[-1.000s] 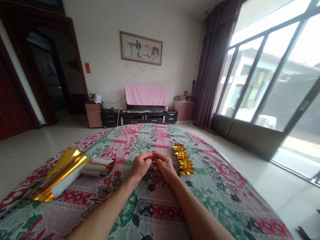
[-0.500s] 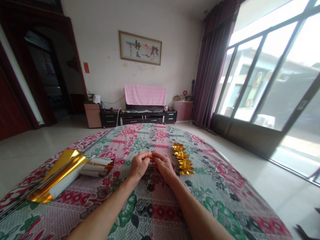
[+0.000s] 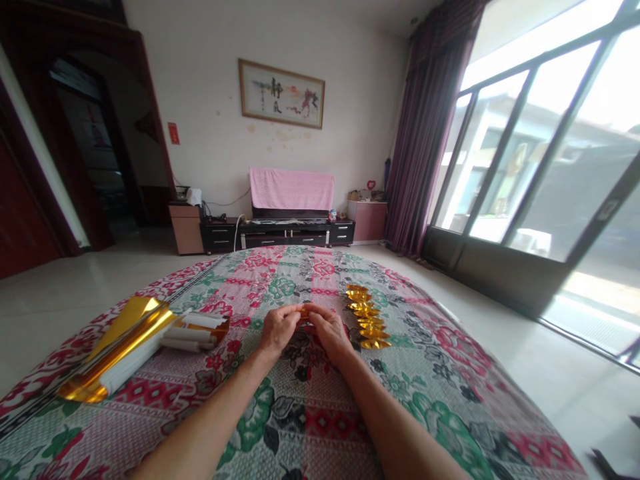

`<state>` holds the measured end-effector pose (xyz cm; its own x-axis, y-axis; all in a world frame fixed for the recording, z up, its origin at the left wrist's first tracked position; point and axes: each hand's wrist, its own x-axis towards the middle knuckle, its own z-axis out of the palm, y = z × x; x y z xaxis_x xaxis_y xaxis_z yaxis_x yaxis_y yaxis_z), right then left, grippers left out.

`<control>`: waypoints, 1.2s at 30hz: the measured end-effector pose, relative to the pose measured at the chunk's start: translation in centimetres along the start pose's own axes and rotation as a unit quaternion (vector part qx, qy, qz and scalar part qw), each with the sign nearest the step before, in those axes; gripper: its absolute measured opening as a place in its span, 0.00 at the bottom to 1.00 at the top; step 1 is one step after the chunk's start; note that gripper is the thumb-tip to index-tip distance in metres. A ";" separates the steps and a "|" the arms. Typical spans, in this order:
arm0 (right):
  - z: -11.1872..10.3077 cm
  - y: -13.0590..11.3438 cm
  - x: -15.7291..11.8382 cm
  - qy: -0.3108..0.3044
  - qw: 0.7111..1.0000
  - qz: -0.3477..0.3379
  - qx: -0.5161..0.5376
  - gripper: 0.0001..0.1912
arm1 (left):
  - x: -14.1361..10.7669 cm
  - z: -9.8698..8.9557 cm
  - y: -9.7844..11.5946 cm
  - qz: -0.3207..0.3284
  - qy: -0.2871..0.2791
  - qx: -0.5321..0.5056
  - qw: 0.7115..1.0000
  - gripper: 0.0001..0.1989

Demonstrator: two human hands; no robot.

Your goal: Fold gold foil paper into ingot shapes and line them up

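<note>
The left hand and right hand grasp a small gold piece between their fingertips, above the patterned surface; the fingers hide most of it. The row of shiny gold pieces lies to the right of the right hand; the gold sheets and white rolls lie left of the left hand. The held piece is likely light, thin and easily creased, with a slick face; light pinches at opposite ends should suit. Compared with the earlier frame, the fingertips have shifted slightly, exposing less gold; the row is unchanged.
</note>
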<state>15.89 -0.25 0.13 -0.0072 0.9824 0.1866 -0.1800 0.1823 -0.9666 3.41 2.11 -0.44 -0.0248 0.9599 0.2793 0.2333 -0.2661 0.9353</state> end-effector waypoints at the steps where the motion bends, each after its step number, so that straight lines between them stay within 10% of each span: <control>1: 0.0 0.0 0.0 0.000 1.000 -0.001 -0.004 0.17 | 0.0 0.0 0.0 0.004 0.005 0.006 1.000 0.14; 36: -0.2 0.7 0.3 0.010 1.000 -0.004 0.009 0.19 | 0.0 0.2 -0.4 -0.003 0.006 0.065 0.998 0.16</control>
<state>15.93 0.21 -0.51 0.0148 0.9814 0.1914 -0.1970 0.1906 -0.9617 3.52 2.21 -0.82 -0.0389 0.9601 0.2768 0.3568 -0.2454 0.9014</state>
